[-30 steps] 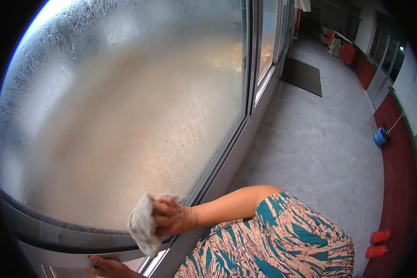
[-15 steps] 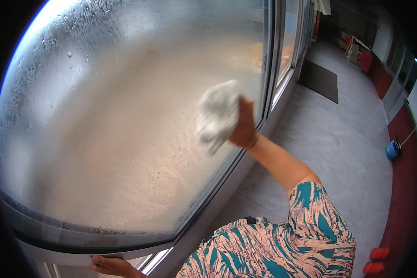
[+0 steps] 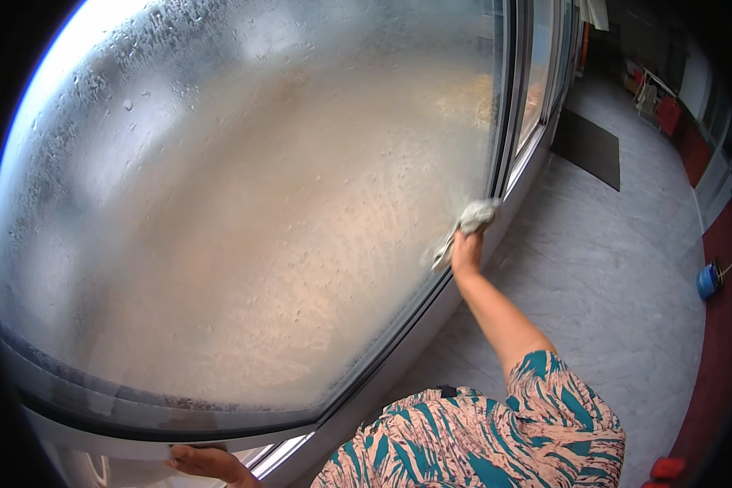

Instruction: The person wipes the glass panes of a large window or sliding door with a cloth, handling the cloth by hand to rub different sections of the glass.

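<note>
A white-and-grey cloth is bunched in my right hand, whose fingers are closed round it. The cloth lies against the right-hand edge of a large window pane, by its dark seal. Droplets and a misty film cover the glass, thickest at the upper left. Down at the lower left, my left hand holds the lower edge of the pale window frame. Some of its fingers are hidden behind that edge.
More windows continue along the wall beyond. A dark mat lies on the grey floor. Along the far right stand a blue bucket and a red-painted wall base. Red items sit at the lower right.
My right hand has carried the cloth right and slightly down, from the glass to the pane's edge. My left hand stays on the frame. The view has shifted slightly.
</note>
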`<state>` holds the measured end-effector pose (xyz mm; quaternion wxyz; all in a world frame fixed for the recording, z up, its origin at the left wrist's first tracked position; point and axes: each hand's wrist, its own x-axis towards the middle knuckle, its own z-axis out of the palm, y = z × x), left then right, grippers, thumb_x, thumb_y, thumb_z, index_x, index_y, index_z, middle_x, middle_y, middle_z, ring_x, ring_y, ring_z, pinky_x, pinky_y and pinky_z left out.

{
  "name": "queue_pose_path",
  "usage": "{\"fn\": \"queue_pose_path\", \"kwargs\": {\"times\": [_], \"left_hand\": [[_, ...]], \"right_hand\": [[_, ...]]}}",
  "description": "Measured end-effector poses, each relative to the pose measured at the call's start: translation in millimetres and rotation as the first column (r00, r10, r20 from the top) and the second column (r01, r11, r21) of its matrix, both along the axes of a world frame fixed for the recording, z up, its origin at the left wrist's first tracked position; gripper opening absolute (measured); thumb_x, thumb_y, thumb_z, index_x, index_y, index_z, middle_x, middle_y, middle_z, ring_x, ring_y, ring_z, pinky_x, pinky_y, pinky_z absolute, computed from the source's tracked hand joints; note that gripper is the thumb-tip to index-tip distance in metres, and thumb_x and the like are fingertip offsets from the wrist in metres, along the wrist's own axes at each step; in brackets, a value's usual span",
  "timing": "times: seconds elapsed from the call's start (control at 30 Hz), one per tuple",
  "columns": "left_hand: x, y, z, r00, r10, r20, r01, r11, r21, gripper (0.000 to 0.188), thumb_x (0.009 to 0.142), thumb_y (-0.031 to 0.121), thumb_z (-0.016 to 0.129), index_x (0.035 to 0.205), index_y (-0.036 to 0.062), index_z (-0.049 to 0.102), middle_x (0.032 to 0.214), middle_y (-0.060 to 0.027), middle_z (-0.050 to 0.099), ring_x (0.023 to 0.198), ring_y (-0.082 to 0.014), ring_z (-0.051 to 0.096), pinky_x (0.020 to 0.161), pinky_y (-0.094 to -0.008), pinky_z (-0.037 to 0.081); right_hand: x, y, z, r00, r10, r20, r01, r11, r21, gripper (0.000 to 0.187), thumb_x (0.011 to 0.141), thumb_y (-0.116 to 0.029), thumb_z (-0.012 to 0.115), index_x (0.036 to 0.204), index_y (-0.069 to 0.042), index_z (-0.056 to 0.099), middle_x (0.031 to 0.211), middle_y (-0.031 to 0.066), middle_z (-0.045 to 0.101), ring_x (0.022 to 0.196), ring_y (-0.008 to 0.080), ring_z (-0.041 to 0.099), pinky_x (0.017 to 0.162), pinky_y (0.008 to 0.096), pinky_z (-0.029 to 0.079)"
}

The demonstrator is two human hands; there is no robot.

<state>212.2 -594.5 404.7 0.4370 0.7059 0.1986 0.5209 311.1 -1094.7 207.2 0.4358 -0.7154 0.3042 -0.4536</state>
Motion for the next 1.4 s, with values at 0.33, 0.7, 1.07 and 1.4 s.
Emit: {"fn": "queue_pose_path", "kwargs": {"times": [0.33,0.7,1.07,1.4], "left_hand": [[10.2,15.4,-30.8,0.967,-0.183,0.177,0.143,0.966,0.217,0.066,0.093,0.054,0.046,0.111,-0.0097,0.045,0.098,-0.0212,0.056,0.081,-0.0227,0.060,0.063,-0.0322,0.053],[16.0,-11.2,-34.2,0.976,-0.164,0.144,0.147,0.982,0.118,0.065,0.096,0.046,0.046,0.124,-0.0120,0.038,0.114,-0.0241,0.051,0.095,-0.0254,0.055,0.079,-0.0341,0.049],[8.5,-21.8,-64.8,0.960,-0.188,-0.210,0.254,0.898,0.359,0.060,0.095,0.036,0.049,0.134,-0.0069,0.035,0.125,-0.0222,0.051,0.115,-0.0335,0.051,0.109,-0.0458,0.026],[3.7,-39.8,-57.0,0.953,-0.298,0.064,0.296,0.955,0.037,0.073,0.093,0.060,0.041,0.118,-0.0080,0.049,0.114,-0.0264,0.054,0.100,-0.0310,0.060,0.081,-0.0395,0.053]], "right_hand": [[-13.7,66.8,71.8,0.936,0.097,0.337,-0.092,0.995,-0.029,0.019,0.081,-0.006,0.055,0.097,0.004,0.052,0.102,0.0196,0.050,0.094,0.0362,0.047,0.086,0.0442,0.037],[-57.4,194.6,114.4,0.753,0.655,0.059,-0.488,0.616,-0.618,0.043,0.081,-0.025,0.063,0.120,-0.007,0.055,0.120,0.0180,0.050,0.112,0.0375,0.044,0.088,0.0454,0.037],[-94.2,268.2,121.6,0.571,0.757,0.317,-0.208,0.508,-0.836,0.012,0.079,-0.030,0.059,0.089,-0.025,0.063,0.119,-0.0021,0.049,0.120,0.0196,0.041,0.081,0.0375,0.026],[-75.9,140.1,97.3,0.801,0.593,-0.079,-0.421,0.466,-0.778,0.032,0.079,-0.036,0.058,0.106,-0.019,0.062,0.122,0.0076,0.053,0.117,0.0234,0.044,0.075,0.0401,0.031]]}}
